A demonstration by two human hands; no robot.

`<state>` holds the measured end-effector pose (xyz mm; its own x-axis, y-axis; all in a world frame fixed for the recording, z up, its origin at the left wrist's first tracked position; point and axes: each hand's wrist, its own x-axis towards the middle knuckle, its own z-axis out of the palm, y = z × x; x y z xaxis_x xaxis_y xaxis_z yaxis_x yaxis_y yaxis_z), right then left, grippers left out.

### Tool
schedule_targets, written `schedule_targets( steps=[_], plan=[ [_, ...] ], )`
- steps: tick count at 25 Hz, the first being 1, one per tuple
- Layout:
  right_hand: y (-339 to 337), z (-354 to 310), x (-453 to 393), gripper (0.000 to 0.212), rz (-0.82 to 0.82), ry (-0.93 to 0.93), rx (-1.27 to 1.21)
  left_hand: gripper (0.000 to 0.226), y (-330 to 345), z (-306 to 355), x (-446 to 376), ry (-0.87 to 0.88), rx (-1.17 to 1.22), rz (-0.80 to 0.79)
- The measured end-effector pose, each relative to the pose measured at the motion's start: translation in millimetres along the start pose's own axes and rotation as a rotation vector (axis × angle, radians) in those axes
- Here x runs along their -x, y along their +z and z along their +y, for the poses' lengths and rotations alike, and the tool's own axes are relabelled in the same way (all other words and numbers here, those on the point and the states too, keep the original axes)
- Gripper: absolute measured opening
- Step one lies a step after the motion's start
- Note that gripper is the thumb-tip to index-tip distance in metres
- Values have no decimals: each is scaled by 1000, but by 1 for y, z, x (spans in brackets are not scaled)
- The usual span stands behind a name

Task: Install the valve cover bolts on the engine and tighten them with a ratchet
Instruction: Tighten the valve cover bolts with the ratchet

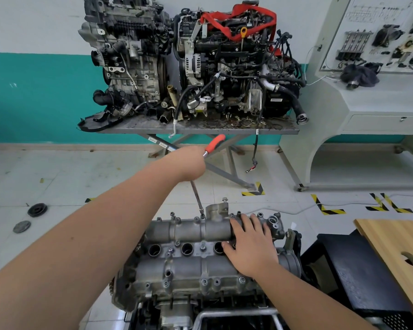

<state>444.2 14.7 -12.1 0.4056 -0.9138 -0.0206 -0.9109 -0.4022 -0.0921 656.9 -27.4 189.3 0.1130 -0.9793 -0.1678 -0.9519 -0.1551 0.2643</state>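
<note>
The grey valve cover (188, 231) of the engine lies low in the middle of the head view. Several bolts (204, 282) sit along its edges and between the round plug holes. My left hand (188, 163) grips a ratchet with a red handle (215, 144). Its long extension bar (197, 197) slants down onto a bolt (202, 216) at the cover's far edge. My right hand (250, 246) rests flat on the right part of the cover, fingers spread.
Two more engines (193, 60) stand on a metal table (200, 129) by the far wall. A grey display console (372, 91) is at the right. A wooden board (398, 253) lies over a black stand at lower right. Two round discs (37, 210) lie on the floor at left.
</note>
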Motion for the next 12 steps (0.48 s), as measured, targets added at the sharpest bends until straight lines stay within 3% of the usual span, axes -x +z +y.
schedule_targets(
  steps=[3,5,7,9,12],
  plan=[
    [0,1,0,72,-4,-1,2,23,11,6,-2,72,-357,132],
    [0,0,1,72,-6,0,2,11,29,5,-2,214,-412,328],
    [0,0,1,73,-6,5,-7,32,50,3,1,394,-294,601],
    [0,0,0,72,0,8,-7,49,68,2,3,528,-23,846],
    [1,1,0,74,14,10,11,44,87,6,11,475,413,863]
  ],
)
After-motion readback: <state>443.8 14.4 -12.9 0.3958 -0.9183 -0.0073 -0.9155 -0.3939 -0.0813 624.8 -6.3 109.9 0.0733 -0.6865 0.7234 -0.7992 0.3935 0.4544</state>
